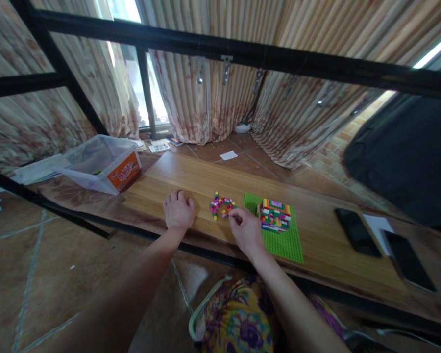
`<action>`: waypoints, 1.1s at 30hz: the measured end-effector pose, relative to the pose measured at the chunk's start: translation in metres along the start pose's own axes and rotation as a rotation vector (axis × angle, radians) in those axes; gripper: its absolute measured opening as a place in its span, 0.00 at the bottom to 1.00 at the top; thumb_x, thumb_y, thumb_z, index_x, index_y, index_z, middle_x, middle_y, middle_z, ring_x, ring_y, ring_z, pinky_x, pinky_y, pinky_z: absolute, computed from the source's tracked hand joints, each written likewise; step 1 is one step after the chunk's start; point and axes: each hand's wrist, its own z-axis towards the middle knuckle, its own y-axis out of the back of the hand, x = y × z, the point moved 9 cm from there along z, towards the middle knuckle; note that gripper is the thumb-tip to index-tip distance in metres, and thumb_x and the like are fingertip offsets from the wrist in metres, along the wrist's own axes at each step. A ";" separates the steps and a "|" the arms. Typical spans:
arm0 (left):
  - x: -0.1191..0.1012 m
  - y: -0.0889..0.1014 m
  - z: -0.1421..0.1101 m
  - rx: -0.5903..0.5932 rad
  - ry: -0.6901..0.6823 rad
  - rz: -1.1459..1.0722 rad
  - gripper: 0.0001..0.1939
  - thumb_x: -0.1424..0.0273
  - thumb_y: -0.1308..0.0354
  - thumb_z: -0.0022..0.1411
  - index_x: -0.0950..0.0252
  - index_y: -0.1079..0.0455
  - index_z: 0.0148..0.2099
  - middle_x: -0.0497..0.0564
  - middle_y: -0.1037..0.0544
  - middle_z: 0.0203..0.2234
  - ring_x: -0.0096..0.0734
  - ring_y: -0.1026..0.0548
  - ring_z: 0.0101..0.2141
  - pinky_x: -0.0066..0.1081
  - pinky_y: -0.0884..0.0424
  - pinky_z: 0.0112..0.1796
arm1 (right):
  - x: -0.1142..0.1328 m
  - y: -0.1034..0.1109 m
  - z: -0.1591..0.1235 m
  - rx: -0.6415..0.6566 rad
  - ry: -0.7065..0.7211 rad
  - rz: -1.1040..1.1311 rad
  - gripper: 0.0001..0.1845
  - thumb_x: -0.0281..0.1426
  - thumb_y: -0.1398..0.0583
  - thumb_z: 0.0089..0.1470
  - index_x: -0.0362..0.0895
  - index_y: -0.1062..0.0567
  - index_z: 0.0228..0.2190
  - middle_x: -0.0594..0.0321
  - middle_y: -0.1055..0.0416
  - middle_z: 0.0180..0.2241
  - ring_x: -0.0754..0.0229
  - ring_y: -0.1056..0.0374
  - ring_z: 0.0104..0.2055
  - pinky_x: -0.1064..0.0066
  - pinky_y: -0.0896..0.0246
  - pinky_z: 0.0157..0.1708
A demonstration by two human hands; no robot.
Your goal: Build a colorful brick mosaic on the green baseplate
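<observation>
Beige pleated curtains with reddish floral patterning [183,93] hang along the back, bright light entering through a dark-framed glass window [156,92] toward the left. A brown tiled floor with pale grout lines [18,274] surrounds the long, wood-grained brown desk [202,171]; a black metal bar [206,45] crosses above.

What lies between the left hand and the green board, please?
In the head view, a cluster of small colourful bricks lies between the left hand and the green board, with the right hand at the cluster's right side.
</observation>
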 end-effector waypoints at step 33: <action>-0.001 0.000 0.000 0.009 0.007 0.023 0.18 0.67 0.50 0.66 0.68 0.27 0.53 0.62 0.24 0.54 0.55 0.29 0.54 0.48 0.35 0.55 | 0.014 -0.059 0.041 0.320 0.143 -0.371 0.12 0.24 0.43 0.62 0.44 0.19 0.35 0.54 0.21 0.38 0.53 0.29 0.43 0.64 0.40 0.49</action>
